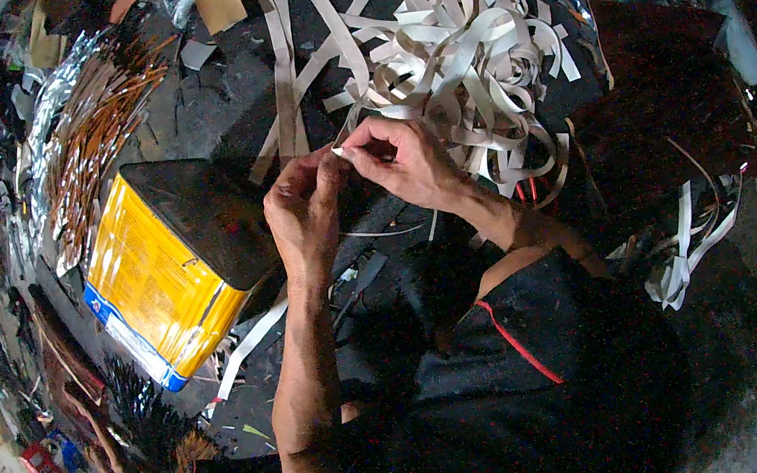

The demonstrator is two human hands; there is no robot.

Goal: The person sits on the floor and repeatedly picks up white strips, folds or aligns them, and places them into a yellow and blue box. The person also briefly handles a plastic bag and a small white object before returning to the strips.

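Observation:
My left hand [305, 207] and my right hand [400, 160] meet in front of me, fingertips nearly touching. Both are closed in a pinch on a narrow whitish strip [340, 151], whose small pale end shows between them; the fingers cover most of the rest. Just beyond my right hand lies a tangled heap of flat off-white strips [479, 57], loosely curled. More straight strips [279, 61] stretch away beyond my left hand.
A yellow and blue rectangular tin [165, 279] with a dark face stands left of my left wrist. Shiny brown strips [92, 135] are bundled behind it. Dark brown material [655, 112] lies at the right. Another person's arm [112, 451] appears lower left, beside black bristles [151, 408].

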